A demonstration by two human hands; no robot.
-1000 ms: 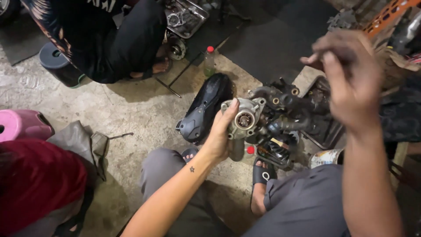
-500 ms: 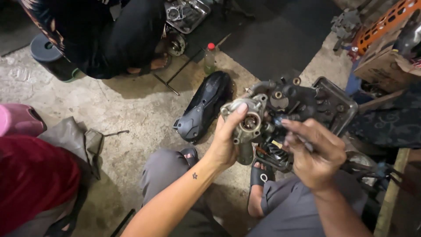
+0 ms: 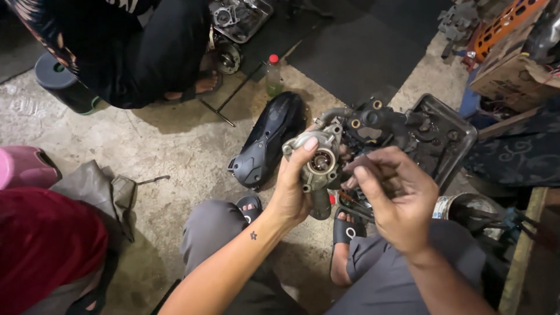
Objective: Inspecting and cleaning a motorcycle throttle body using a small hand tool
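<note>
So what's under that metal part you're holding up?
Below the metal part in the left hand you can see sandalled feet, grey trousers and concrete floor. Behind it sits a tray of dark engine pieces. The part and both hands cover whatever lies straight beneath.

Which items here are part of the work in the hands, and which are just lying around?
In hand:
- left hand gripping a grey metal engine part
- right hand with fingertips at that part
- tray of dark engine pieces just behind

Lying about:
- black plastic cover
- bottle with red cap
- grey cloth
- black tub
- another person's metal tray
</note>
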